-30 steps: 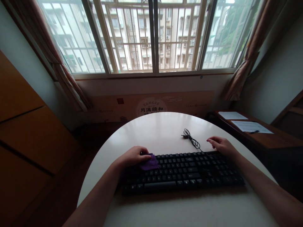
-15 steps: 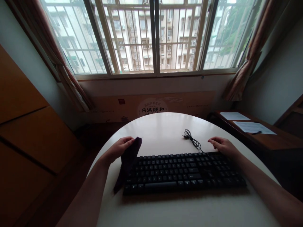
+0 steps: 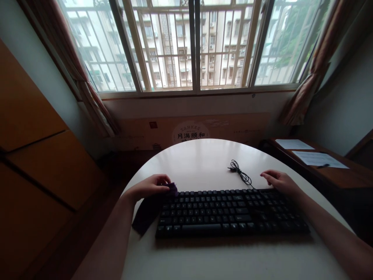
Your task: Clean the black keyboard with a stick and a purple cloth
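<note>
Pinched in the left hand, a purple cloth sits at the far left corner of a black keyboard on a white table; the right hand curls near the opposite corner, grip unclear; wiping seems in progress, another stroke needing flattened cloth

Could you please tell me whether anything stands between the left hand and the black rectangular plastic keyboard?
Yes, the dark purple cloth held by the left hand comes between them at the far left corner of the keyboard. The coiled black cable lies beyond the far edge, out of the way.
</note>
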A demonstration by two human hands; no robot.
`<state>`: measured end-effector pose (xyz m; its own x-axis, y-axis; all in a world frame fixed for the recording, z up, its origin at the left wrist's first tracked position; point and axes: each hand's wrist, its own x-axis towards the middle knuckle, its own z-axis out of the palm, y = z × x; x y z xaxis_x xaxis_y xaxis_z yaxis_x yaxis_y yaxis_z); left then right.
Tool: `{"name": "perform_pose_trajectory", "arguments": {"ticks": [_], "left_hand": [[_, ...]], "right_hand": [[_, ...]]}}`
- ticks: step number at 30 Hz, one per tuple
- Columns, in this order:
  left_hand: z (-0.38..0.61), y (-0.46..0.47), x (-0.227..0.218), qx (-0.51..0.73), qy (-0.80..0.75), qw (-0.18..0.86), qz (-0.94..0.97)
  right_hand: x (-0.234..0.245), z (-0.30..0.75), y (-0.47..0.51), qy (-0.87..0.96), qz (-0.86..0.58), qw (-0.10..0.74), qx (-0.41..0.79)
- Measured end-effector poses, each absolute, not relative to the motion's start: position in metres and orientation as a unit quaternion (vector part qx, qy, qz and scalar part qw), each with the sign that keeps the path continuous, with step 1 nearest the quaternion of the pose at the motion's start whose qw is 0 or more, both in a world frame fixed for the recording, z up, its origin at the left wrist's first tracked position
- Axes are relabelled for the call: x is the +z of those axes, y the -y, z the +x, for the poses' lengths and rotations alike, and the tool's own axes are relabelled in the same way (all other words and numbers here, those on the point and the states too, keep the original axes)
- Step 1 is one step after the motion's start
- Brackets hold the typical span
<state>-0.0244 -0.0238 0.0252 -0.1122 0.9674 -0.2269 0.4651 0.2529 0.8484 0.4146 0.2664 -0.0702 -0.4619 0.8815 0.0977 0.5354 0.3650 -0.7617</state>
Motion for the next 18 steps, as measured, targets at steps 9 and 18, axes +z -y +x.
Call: {"name": "perform_pose_trajectory", "arguments": {"ticks": [9, 18], "left_hand": [[-0.016, 0.015, 0.028, 0.167, -0.753, 0.127, 0.624], [0.01, 0.016, 0.036, 0.031, -0.81, 0.159, 0.564]], "right_hand": [[-0.067, 0.413, -0.264, 0.786, -0.449, 0.259, 0.337], [-0.073, 0.413, -0.27, 0.779, -0.443, 0.271, 0.351]]}}
